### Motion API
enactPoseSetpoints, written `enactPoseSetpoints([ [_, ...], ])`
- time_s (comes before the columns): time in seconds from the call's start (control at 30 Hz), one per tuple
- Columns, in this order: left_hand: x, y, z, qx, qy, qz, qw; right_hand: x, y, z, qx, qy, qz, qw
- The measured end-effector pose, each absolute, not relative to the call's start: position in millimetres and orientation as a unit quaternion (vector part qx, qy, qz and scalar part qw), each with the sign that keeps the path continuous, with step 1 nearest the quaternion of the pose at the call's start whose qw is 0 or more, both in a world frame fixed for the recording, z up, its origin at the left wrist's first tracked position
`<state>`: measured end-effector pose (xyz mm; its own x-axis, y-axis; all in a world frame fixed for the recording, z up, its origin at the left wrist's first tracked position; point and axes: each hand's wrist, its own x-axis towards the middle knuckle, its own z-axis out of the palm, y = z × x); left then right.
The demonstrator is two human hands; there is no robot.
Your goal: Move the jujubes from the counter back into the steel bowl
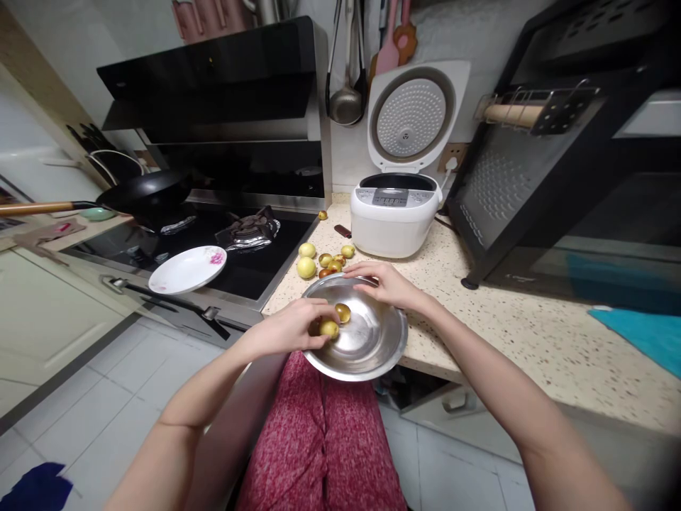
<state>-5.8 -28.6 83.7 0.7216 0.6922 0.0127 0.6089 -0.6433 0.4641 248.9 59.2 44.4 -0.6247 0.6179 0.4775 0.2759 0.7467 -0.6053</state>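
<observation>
A steel bowl [372, 341] sits at the counter's front edge, just above my lap. My left hand [290, 326] reaches over its left rim, fingers curled round a yellow-green jujube [328, 329]. A browner jujube [343, 313] is beside those fingertips in the bowl. At the far rim, my right hand [387, 284] grips the bowl, its thumb inside and its fingers along the outer edge. Beyond the bowl lie several loose jujubes [334, 265] on the counter, close to my right fingertips, with two rounder pale-green fruits [306, 267] to their left.
A white rice cooker [394, 223] stands behind with its lid raised. Left is the gas stove [250, 266], with a white plate [186, 270] at its front edge and a black wok [146, 190] farther back. A dark oven [574, 234] and a blue cloth [643, 333] are right.
</observation>
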Motion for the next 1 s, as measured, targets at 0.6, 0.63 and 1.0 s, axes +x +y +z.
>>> enactPoseSetpoints([
  [0.6, -35, -2, 22, 0.883, 0.149, 0.388, 0.217, 249, 59, 43, -0.275, -0.858, 0.258, 0.348],
  [0.63, -39, 2, 14, 0.889, 0.129, 0.393, 0.195, 249, 59, 42, -0.275, -0.858, 0.256, 0.351],
  [1.0, -37, -5, -17, 0.922, 0.087, 0.359, 0.118, 249, 55, 49, -0.294, -0.839, 0.287, 0.356],
])
